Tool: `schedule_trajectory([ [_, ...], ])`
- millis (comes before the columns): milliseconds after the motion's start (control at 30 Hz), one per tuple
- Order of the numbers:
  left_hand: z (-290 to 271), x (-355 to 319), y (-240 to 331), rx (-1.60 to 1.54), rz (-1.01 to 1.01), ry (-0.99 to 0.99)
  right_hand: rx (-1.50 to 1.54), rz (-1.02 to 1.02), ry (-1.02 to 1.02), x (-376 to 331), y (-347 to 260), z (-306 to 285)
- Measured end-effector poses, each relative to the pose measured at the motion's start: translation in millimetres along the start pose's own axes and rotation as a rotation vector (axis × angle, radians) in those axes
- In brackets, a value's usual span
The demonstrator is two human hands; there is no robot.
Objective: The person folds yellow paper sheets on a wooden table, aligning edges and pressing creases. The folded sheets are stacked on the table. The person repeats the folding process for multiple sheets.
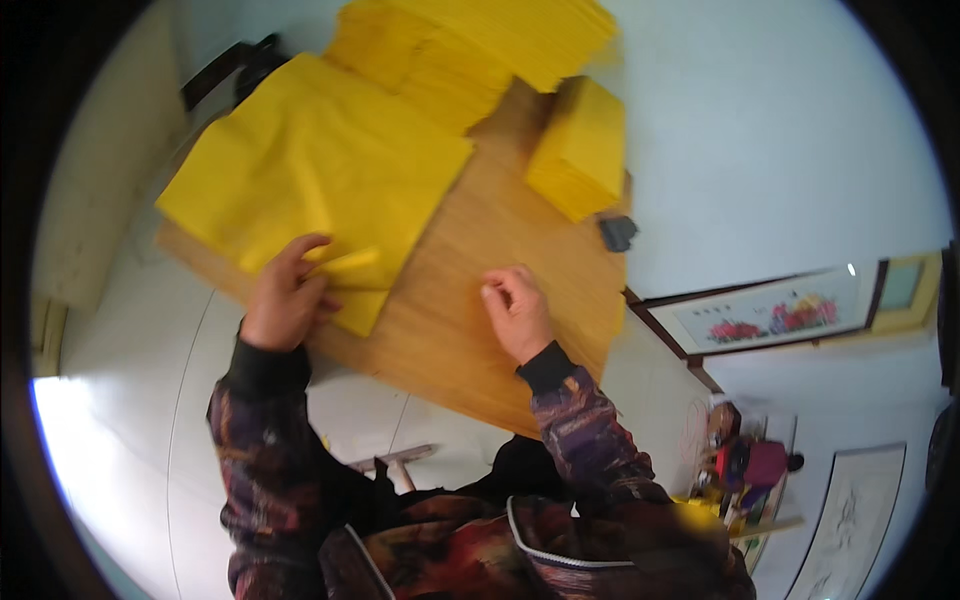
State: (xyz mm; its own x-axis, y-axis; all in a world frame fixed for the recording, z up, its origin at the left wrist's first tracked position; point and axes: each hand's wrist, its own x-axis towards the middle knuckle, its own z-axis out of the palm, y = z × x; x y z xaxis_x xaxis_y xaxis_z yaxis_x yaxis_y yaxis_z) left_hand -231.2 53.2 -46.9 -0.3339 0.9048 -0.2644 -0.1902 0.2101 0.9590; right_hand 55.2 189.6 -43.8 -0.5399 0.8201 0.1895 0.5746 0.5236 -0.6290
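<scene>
A wide yellow sheet (340, 170), wrinkled and soft-looking, covers the left part of the wooden table (470, 310). At its near edge is my left hand (285, 298), with thumb and forefinger apart. Beside those fingertips a narrow yellow fold or strip (350, 262) stands out, blurred; I cannot tell whether it is part of the sheet. Over bare wood to the right, my right hand (518, 312) is closed with its fingers curled in. Whatever it may hold is hidden.
Stacked yellow sheets (470, 45) lie at the table's far side. A yellow block-like stack (580, 150) stands at the right, near a small dark object (618, 233) by the table edge. A framed flower picture (775, 312) is on the right.
</scene>
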Motion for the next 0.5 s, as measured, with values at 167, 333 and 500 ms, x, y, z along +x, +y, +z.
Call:
schedule_trajectory([
  [167,3,-3,5,0.045,0.001,0.058,-0.208,0.29,0.458,25,138,-95],
  [333,3,-3,10,0.033,-0.03,0.039,-0.802,0.031,0.436,53,217,-144],
  [500,-1,-3,16,0.138,-0.101,0.005,-0.296,0.225,0.497,79,281,-141],
])
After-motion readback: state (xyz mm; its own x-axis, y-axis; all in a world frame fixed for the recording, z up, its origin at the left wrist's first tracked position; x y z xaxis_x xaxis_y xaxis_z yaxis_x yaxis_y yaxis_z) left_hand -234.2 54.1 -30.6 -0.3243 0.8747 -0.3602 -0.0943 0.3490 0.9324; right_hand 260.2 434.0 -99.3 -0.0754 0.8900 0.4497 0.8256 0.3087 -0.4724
